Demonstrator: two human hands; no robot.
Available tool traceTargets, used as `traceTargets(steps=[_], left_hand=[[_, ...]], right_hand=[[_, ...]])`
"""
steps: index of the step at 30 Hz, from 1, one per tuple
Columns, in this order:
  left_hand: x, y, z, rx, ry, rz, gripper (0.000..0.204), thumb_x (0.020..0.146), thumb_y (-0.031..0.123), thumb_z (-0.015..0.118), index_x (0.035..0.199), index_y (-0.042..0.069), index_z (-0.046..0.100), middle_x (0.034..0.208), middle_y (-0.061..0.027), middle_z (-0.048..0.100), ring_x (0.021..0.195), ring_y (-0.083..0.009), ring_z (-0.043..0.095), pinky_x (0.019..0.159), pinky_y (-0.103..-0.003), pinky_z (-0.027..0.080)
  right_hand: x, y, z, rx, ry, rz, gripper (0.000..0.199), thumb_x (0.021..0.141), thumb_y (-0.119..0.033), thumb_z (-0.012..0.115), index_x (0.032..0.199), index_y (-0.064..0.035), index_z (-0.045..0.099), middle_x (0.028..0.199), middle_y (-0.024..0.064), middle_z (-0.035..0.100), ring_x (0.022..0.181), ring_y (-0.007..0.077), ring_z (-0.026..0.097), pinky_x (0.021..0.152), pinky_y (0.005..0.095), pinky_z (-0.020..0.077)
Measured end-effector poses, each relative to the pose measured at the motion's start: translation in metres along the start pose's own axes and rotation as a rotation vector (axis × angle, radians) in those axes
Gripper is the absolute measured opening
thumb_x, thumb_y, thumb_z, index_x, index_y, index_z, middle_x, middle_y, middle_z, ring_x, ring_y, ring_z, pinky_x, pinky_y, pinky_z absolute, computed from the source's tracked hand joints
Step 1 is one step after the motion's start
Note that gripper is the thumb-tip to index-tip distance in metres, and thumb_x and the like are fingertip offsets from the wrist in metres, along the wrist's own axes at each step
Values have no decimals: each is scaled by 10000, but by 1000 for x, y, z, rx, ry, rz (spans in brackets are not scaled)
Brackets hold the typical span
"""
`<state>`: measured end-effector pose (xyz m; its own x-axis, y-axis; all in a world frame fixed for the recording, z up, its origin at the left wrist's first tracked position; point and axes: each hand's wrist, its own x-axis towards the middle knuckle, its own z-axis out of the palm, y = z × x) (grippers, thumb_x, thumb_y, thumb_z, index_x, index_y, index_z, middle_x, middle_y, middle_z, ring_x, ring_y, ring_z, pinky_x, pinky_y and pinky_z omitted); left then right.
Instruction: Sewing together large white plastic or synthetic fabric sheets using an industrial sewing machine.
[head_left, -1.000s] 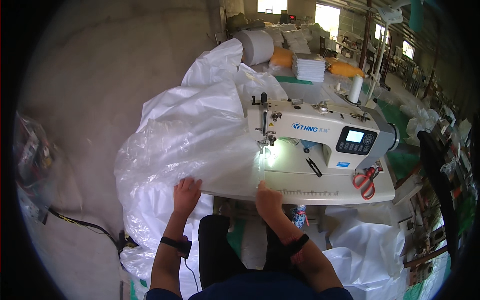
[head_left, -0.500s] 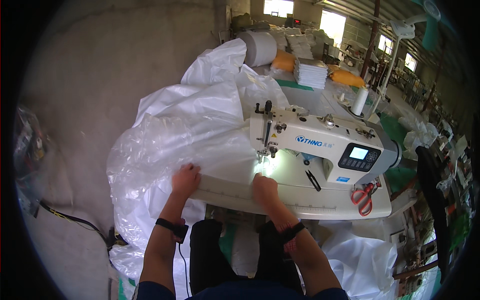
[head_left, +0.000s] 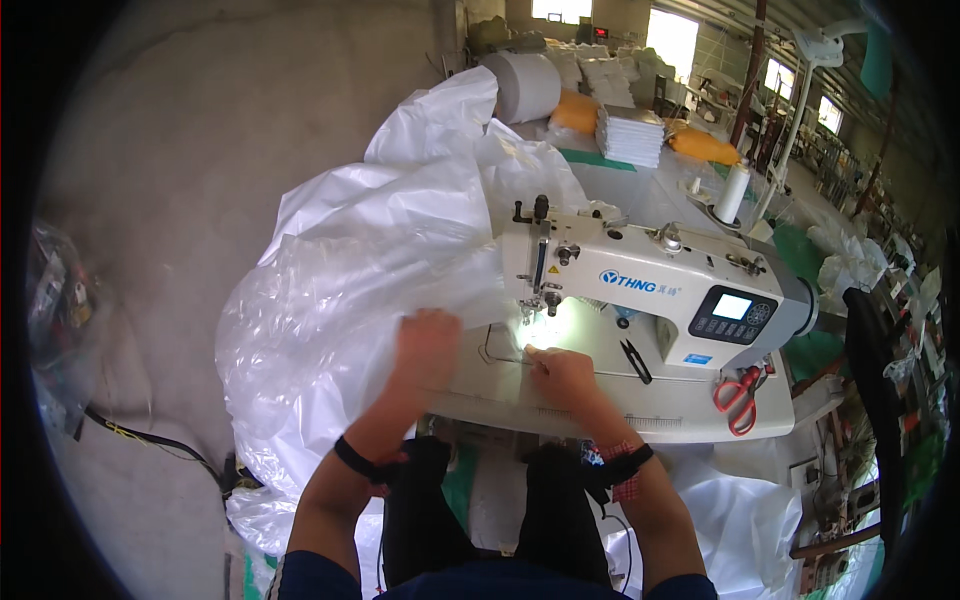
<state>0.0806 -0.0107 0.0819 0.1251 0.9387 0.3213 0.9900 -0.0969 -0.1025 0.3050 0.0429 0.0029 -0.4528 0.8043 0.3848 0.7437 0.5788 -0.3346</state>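
A large white plastic sheet point(head_left: 350, 250) lies bunched on the left side of the sewing machine point(head_left: 640, 275), spilling off the bed to the floor. My left hand point(head_left: 428, 350) is over the near edge of the sheet, left of the needle area; motion smears its fingers. Close in front of the lit presser foot point(head_left: 530, 312), my right hand point(head_left: 563, 374) has its fingers curled and its thumb and forefinger tips together. Whether something thin is between them is too small to make out. Bare machine bed point(head_left: 490, 375) shows between the two hands.
Red-handled scissors point(head_left: 737, 402) and black thread snips point(head_left: 635, 362) lie on the bed to the right. A white thread cone point(head_left: 732, 193) stands behind the machine. Farther back are a stack of folded white sheets point(head_left: 630, 137) and a big white roll point(head_left: 525, 87). Cables point(head_left: 150, 430) run along the left floor.
My left hand has moved right and up, and the sheet's edge has shifted left off the bed, baring the plate by the needle. My right hand has drawn slightly right. The view has shifted a little.
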Motion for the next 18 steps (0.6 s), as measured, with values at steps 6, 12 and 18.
traceTargets(steps=[6,12,18], left_hand=[[23,38,53,-59,288,567,281,762,175,553,1026,131,636,1087,-32,580,1040,-238,521,953,-428,359],[35,15,95,-488,175,398,137,810,234,562,815,143,665,845,-11,625,844,-230,593,791,-408,426],[65,16,113,-597,-123,51,230,745,337,655,804,115,657,714,-84,614,646,-293,595,608,-410,455]], right_hand=[[5,12,3,56,-37,-45,286,779,-187,538,1026,-180,683,768,104,658,668,261,634,603,377,496],[12,5,-5,33,-72,-30,228,810,-290,576,977,-193,699,709,91,655,621,245,629,574,356,492],[35,7,20,93,40,-75,190,806,-293,578,851,-142,684,693,70,646,656,251,633,599,365,493]])
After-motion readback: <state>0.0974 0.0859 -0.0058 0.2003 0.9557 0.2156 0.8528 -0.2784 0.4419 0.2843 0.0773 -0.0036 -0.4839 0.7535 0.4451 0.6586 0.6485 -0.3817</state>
